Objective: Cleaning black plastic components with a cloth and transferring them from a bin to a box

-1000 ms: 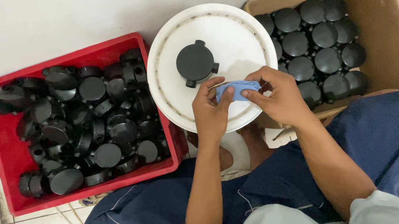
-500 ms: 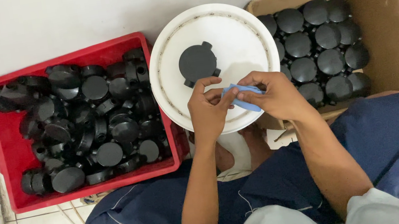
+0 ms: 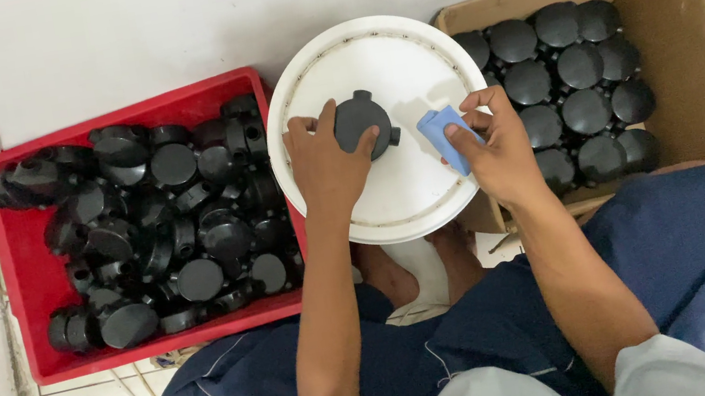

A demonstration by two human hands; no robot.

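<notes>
A black round box (image 3: 363, 125) (rigid, light moulded plastic, likely smooth) is gripped around its rim by the left hand (image 3: 323, 157) on a white lid (image 3: 392, 206). A soft blue cloth (image 3: 447, 138) is pinched by the right hand (image 3: 495, 147).

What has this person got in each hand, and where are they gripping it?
The left hand grips the round black plastic part by its near rim on the white lid. The right hand pinches a small blue pad at its lower end.

My left hand (image 3: 323, 160) touches a matt black plastic cap (image 3: 362, 124) on the smooth white plastic lid (image 3: 389, 192). My right hand (image 3: 495, 147) pinches soft blue cloth (image 3: 446, 136).
</notes>
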